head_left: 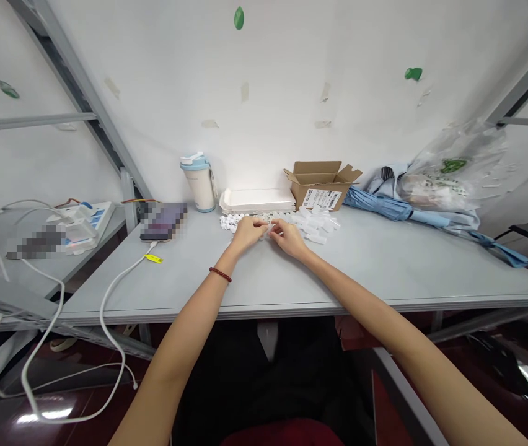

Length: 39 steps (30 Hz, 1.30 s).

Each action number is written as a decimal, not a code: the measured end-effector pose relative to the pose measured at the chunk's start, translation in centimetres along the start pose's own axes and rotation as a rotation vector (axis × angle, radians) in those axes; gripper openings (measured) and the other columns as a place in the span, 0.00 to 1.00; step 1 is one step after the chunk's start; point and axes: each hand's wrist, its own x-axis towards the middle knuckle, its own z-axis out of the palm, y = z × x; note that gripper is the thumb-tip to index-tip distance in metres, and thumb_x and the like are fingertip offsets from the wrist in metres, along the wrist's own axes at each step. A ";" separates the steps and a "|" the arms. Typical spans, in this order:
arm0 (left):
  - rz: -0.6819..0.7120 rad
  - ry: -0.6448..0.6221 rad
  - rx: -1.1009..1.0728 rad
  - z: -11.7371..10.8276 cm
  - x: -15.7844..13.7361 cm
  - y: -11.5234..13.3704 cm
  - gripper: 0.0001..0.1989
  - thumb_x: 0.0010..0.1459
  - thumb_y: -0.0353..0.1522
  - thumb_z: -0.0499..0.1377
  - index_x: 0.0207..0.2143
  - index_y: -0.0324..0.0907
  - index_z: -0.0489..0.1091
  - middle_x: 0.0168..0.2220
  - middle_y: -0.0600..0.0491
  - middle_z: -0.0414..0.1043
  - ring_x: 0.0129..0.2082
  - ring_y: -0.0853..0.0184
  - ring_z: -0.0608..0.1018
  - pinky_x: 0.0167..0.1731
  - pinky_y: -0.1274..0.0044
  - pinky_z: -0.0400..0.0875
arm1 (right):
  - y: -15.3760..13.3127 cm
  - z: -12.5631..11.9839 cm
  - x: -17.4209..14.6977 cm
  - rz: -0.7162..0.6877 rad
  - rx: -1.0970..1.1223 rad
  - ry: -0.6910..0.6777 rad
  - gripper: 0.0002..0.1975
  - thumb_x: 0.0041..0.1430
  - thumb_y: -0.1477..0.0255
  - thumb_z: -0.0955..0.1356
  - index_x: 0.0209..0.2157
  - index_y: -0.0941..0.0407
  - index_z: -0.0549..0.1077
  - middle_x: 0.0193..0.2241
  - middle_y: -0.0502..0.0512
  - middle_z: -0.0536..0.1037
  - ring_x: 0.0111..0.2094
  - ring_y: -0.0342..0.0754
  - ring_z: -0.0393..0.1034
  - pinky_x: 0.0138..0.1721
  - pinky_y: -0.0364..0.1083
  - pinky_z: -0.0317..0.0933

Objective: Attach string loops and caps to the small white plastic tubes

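Note:
My left hand [250, 231] and my right hand [287, 236] meet over the middle of the grey table, fingertips pinched close together. Whatever lies between the fingers is too small to make out. Left of my left hand is a heap of small white pieces [229, 222]. Beside and behind my right hand lies a pile of clear and whitish plastic pieces [316, 223]. A stack of white trays [258, 199] sits just behind my hands. At its right stands an open cardboard box [322, 189] with a white label; its inside is mostly hidden.
A cream tumbler [199, 186] with a blue lid stands back left. Nearer left lies a phone [165, 222] on a white charging cable [119, 275]. On the right are a folded blue umbrella [380, 205] and a clear plastic bag [450, 173]. The table's front edge [282, 310] crosses under my forearms.

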 end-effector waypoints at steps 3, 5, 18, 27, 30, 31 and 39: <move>0.008 -0.069 -0.087 -0.1 -0.1 -0.1 0.04 0.42 0.27 0.62 0.24 0.37 0.76 0.20 0.53 0.71 0.21 0.70 0.70 0.26 0.78 0.64 | -0.1 -0.1 -0.1 -0.026 0.014 0.023 0.09 0.52 0.75 0.66 0.38 0.57 0.68 0.27 0.51 0.77 0.30 0.45 0.71 0.35 0.46 0.65; -0.002 -0.095 -0.165 -0.1 -0.1 -0.2 0.05 0.41 0.29 0.64 0.25 0.37 0.76 0.20 0.53 0.72 0.21 0.70 0.70 0.26 0.77 0.65 | -0.2 -0.1 -0.1 -0.049 0.014 0.031 0.08 0.52 0.76 0.65 0.36 0.57 0.68 0.27 0.51 0.76 0.30 0.45 0.70 0.34 0.46 0.64; -0.195 -0.043 -0.370 0.4 0.2 -0.3 0.04 0.41 0.21 0.62 0.20 0.36 0.73 0.22 0.50 0.73 0.28 0.65 0.75 0.40 0.69 0.70 | -0.4 0.0 0.0 0.027 0.117 0.029 0.09 0.54 0.71 0.66 0.38 0.58 0.69 0.32 0.55 0.75 0.29 0.45 0.71 0.31 0.45 0.66; 0.500 -0.049 0.243 -0.9 -2.1 0.8 0.16 0.45 0.23 0.59 0.39 0.42 0.71 0.45 0.47 0.69 0.49 0.57 0.68 0.53 0.66 0.59 | -0.6 -0.1 0.3 0.055 0.165 0.023 0.10 0.51 0.69 0.67 0.35 0.59 0.70 0.27 0.52 0.74 0.27 0.44 0.69 0.32 0.45 0.65; 0.562 -0.124 0.378 -1.6 -2.7 0.6 0.17 0.46 0.26 0.62 0.41 0.42 0.69 0.46 0.45 0.67 0.50 0.55 0.66 0.53 0.64 0.59 | -1.0 0.1 0.4 0.096 0.308 -0.042 0.10 0.51 0.69 0.68 0.35 0.59 0.69 0.25 0.50 0.73 0.24 0.43 0.68 0.29 0.44 0.65; 0.569 -0.131 0.435 -1.9 -2.8 0.6 0.16 0.47 0.27 0.62 0.41 0.41 0.69 0.46 0.45 0.67 0.50 0.54 0.66 0.52 0.63 0.60 | -1.2 0.3 0.4 0.118 0.358 -0.063 0.10 0.51 0.69 0.68 0.35 0.59 0.69 0.24 0.49 0.73 0.23 0.43 0.68 0.28 0.44 0.65; 0.615 -0.269 0.727 -5.2 -3.4 0.3 0.12 0.52 0.35 0.60 0.39 0.41 0.67 0.40 0.47 0.69 0.46 0.57 0.68 0.46 0.65 0.66 | -3.2 2.6 -0.5 0.162 0.443 -0.177 0.08 0.55 0.72 0.66 0.37 0.60 0.70 0.23 0.49 0.73 0.23 0.42 0.69 0.29 0.43 0.64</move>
